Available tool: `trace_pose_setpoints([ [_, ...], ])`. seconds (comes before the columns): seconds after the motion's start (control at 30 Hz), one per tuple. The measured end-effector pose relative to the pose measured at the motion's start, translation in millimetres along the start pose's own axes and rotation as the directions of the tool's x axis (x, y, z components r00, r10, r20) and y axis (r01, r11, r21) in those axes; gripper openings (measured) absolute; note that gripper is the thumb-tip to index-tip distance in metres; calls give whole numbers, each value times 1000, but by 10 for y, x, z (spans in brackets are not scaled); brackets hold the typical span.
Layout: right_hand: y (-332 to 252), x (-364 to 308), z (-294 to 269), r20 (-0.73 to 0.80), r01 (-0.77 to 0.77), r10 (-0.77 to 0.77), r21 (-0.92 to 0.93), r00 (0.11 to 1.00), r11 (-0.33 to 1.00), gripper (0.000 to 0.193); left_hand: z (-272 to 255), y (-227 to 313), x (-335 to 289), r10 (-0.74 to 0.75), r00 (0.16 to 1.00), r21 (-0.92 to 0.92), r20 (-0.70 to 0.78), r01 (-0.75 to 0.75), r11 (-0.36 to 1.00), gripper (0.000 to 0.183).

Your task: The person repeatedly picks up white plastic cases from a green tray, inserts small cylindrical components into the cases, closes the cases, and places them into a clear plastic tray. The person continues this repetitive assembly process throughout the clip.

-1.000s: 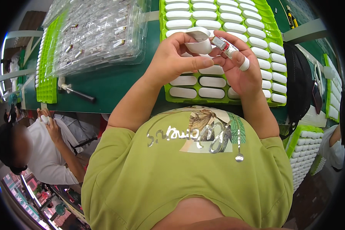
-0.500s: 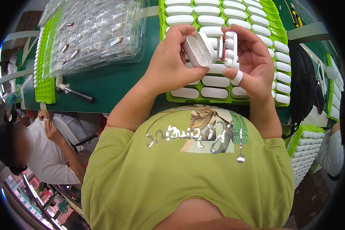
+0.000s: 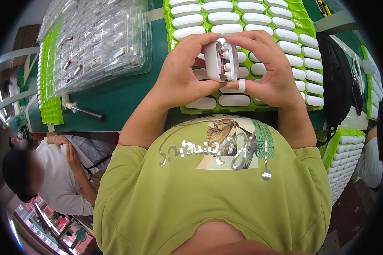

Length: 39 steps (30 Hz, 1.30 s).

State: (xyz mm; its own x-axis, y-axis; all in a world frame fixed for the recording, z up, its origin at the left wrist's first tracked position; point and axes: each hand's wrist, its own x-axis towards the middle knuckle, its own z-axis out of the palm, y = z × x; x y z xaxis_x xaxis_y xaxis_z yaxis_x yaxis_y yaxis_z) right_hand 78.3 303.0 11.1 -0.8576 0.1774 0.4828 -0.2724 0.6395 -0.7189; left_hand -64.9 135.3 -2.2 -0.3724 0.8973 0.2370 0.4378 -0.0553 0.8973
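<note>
Above the table I hold the two parts of a white case close together. My left hand [image 3: 178,70] is closed around the rounded white case shell [image 3: 212,61], fingers at its top and thumb below. My right hand [image 3: 271,70], with a white band on the thumb, pinches a white inner piece [image 3: 231,63] by its upper and lower ends. Between the parts a narrow gap shows some red and metallic bits. Under both hands lies a bright green tray [image 3: 300,21] filled with rows of white oblong cases [image 3: 234,100].
Stacked clear plastic trays [image 3: 106,40] with small metallic parts stand at the left, by another green tray [image 3: 51,104]. A black-handled tool [image 3: 87,113] lies near the table edge. A black bag [image 3: 334,80] is at the right. Another person [image 3: 59,178] sits at lower left.
The inner piece in my right hand has moved left against the opening of the case shell. Both parts have turned to face each other, and the hands are closer together.
</note>
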Motion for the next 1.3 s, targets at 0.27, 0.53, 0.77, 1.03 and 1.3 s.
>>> trace_pose_setpoints([
  [0.27,2,6,-31,-9,32,-33,-11,999,999,61,-11,-60,-17,-2,999,-86,44,6,996,76],
  [0.53,11,15,-44,1,47,-47,-37,999,998,61,-39,-75,-16,14,999,-97,46,-10,995,75],
  [0.77,24,4,-10,-51,24,-21,47,998,999,62,-54,-40,-20,-38,997,-169,65,49,984,73],
  [1.03,17,24,-40,19,45,-44,-28,999,999,60,-36,-66,-25,16,999,-154,45,-9,988,73],
  [1.3,-7,24,-75,65,29,-22,-108,998,994,54,47,-14,-1,83,997,-62,-5,-84,995,64],
])
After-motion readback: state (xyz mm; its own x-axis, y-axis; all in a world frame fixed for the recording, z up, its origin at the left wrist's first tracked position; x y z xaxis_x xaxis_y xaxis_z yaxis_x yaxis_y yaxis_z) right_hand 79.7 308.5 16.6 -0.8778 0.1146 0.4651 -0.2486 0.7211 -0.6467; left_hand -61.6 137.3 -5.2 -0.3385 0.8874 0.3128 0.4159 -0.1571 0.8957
